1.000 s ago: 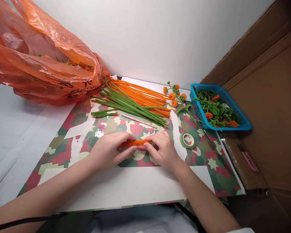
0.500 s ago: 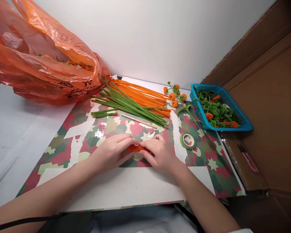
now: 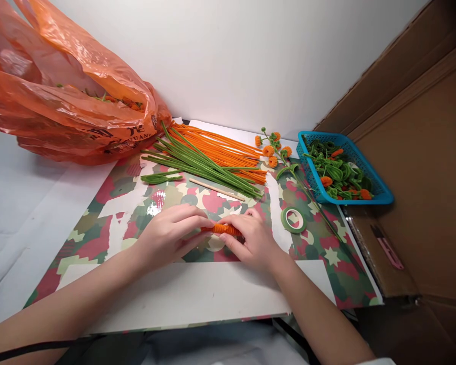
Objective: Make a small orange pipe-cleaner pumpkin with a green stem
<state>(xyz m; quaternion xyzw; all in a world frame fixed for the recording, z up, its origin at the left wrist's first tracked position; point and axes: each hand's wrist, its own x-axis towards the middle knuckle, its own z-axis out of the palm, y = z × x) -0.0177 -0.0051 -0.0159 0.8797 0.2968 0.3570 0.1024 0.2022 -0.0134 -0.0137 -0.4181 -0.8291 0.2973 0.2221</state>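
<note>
Low over the camouflage-patterned sheet, an orange pipe cleaner coil [image 3: 225, 229] spans the gap between my two hands. My left hand [image 3: 177, 230] pinches its left end with closed fingers. The right end is held between the thumb and fingers of my right hand [image 3: 247, 233]. Just beyond my hands lies a thin wooden stick [image 3: 216, 189]. Behind it are a bundle of green pipe cleaners [image 3: 209, 170] and a bundle of orange pipe cleaners [image 3: 216, 142]. A green pipe cleaner leaf [image 3: 161, 179] rests left of the stick.
A roll of green tape [image 3: 285, 221] lies right of my hands. Beyond it is a finished stem with orange blooms [image 3: 268, 151]. A blue basket [image 3: 387, 198] holds green and orange pieces. An orange plastic bag [image 3: 79, 116] stands left. A pink-handled tool [image 3: 389, 253] lies far right.
My hands have moved slightly apart, and more of the orange pipe cleaner coil now shows between them. The view has shifted a little.
</note>
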